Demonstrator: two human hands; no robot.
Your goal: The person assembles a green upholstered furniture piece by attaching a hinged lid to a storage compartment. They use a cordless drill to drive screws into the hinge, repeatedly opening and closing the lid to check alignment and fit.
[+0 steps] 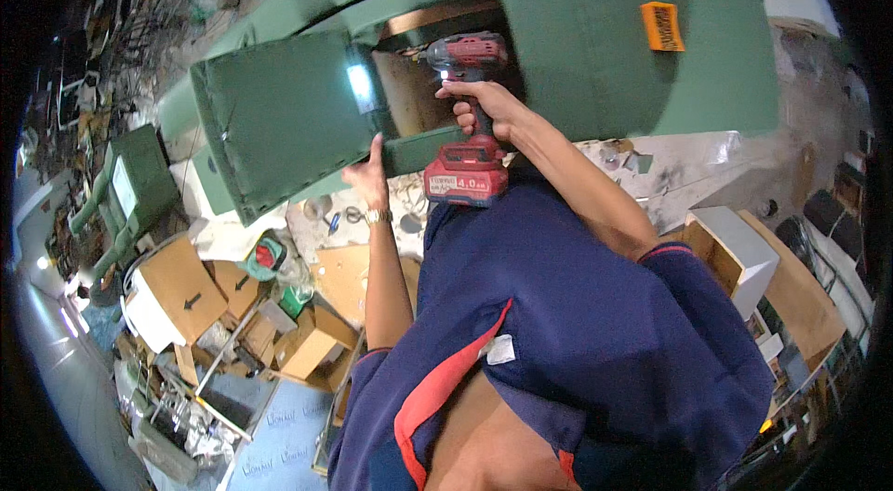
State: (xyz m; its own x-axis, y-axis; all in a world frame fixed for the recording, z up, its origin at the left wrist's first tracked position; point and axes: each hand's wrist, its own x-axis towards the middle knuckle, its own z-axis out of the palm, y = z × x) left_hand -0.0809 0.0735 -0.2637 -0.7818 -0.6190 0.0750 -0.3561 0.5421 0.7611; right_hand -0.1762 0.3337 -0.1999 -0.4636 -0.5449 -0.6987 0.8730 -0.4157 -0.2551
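My right hand (491, 108) is wrapped round the grip of a red and black cordless impact driver (470, 52). The tool points left, and its red battery pack (465, 173) hangs near my shirt. Its lamp throws a bright spot on the right edge of a green upholstered panel (284, 114). At that panel's lower right corner, my left hand (369, 179) grips the edge; some of its fingers are hidden. Behind the driver, a rectangular opening (405, 96) in the long green upholstered piece (595, 45) shows bare wood inside.
An orange label (662, 27) lies on the green upholstery at right. Scissors (354, 215) rest on the cluttered surface below the panel. Cardboard boxes (181, 286) and scraps crowd the lower left. A white box-shaped unit (735, 254) stands at right, and another green upholstered piece (130, 189) at far left.
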